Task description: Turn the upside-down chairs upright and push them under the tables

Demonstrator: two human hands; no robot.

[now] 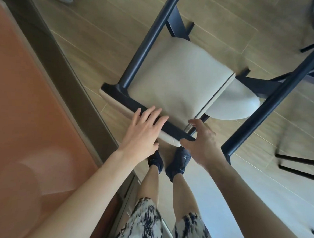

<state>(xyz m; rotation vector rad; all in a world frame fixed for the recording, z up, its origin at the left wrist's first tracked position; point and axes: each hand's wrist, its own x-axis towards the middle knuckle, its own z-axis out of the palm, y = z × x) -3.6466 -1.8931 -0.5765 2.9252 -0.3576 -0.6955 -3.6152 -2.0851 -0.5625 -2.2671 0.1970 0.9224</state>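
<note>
**Steadying an upright chair by its backrest**

Standing behind the chair (174,79), the person has it on its feet on the wood-look floor (110,25), pale seat cushion up, backrest nearest their shoes. The left hand (143,131) lies flat over the dark top rail of the backrest (142,110), fingers spread and not curled under it. The right hand (200,141) is half-open at the rail's right end, thumb against the end; whether it truly grips, I cannot tell. Left of the chair runs the orange table (17,93) with its grey edge. To the chair's right a dark table leg (273,99) slants close by, and a second pale seat (233,104) sits just beyond the cushion's right side.

Pushing from here looks risky: with such a light hold the chair could skew and knock that leg or the neighbouring seat, and its feet could catch on the floor.
</note>
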